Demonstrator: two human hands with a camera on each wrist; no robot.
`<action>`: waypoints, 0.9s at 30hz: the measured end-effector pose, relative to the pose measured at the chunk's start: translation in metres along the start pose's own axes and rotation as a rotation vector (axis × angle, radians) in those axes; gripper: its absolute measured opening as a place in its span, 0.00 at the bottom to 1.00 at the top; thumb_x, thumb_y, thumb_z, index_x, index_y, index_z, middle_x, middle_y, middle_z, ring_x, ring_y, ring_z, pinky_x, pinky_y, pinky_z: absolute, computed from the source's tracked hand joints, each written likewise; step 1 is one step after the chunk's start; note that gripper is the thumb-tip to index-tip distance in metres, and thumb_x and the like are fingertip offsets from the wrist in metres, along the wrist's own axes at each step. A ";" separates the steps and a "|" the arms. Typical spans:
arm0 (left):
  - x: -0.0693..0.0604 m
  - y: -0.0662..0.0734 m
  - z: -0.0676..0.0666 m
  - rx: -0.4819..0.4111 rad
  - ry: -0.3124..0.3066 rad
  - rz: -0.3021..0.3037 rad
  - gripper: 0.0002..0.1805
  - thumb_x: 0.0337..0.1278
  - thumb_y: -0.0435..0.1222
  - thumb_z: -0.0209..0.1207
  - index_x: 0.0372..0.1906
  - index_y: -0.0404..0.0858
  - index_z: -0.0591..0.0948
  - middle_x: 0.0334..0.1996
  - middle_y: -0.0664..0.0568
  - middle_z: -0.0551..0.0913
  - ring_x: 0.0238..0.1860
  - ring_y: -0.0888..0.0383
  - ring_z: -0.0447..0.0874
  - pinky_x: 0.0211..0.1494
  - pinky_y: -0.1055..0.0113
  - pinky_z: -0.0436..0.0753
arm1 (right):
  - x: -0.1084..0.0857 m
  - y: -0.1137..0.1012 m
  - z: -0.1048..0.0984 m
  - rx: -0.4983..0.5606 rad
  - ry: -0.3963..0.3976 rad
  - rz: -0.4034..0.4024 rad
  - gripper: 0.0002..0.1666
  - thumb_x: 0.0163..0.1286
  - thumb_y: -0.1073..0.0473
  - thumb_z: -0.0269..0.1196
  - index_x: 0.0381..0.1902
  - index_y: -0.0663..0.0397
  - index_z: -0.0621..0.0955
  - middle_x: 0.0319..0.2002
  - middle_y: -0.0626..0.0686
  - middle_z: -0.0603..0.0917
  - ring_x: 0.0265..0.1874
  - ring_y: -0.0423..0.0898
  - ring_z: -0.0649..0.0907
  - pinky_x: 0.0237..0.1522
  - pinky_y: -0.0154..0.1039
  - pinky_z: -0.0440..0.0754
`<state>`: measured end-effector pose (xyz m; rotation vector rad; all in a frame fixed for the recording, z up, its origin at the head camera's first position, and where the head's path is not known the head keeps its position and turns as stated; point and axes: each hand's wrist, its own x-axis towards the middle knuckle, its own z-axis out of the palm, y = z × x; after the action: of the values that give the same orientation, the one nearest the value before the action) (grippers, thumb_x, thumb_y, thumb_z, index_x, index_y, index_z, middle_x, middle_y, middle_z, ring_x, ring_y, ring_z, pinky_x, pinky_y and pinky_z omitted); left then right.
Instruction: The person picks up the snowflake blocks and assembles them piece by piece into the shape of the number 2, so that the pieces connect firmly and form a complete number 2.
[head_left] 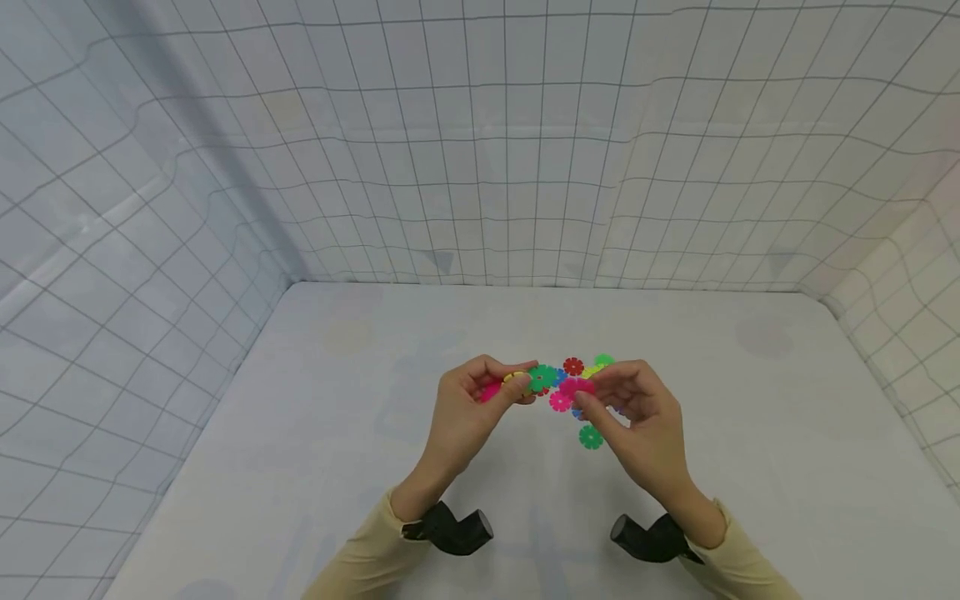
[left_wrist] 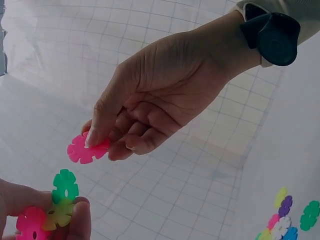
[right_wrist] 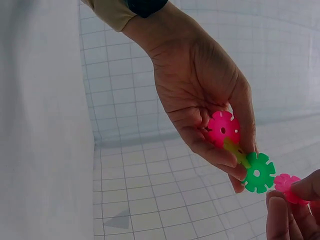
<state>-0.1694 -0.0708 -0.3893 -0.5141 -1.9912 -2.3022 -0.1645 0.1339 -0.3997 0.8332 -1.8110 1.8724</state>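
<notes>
My left hand (head_left: 470, 408) pinches a short chain of notched plastic snowflake discs: a pink disc (right_wrist: 223, 129), a yellow disc (right_wrist: 235, 151) and a green disc (right_wrist: 259, 173) at the free end. Between thumb and fingers, my right hand (head_left: 647, 425) holds a single pink snowflake disc (left_wrist: 86, 149). In the right wrist view that disc lies close to the green one's edge; whether they touch I cannot tell. The left wrist view shows a gap between them.
Loose discs lie on the white tabletop (head_left: 360, 467) behind and below the hands, among them a red disc (head_left: 573, 367) and a green disc (head_left: 591, 437). A purple disc (left_wrist: 285, 205) shows in the left wrist view. Grid-patterned sheeting (head_left: 480, 150) surrounds the table.
</notes>
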 end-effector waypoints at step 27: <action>-0.006 0.027 0.014 0.185 0.006 0.146 0.05 0.54 0.20 0.60 0.37 0.24 0.79 0.43 0.36 0.83 0.32 0.48 0.85 0.33 0.67 0.83 | -0.002 0.009 0.003 -0.206 0.016 -0.162 0.15 0.51 0.75 0.70 0.37 0.70 0.79 0.31 0.57 0.83 0.26 0.41 0.83 0.29 0.30 0.81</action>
<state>-0.1536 -0.0629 -0.3638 -0.6142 -2.0620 -2.0096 -0.1686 0.1309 -0.4077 0.8585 -1.8303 1.5584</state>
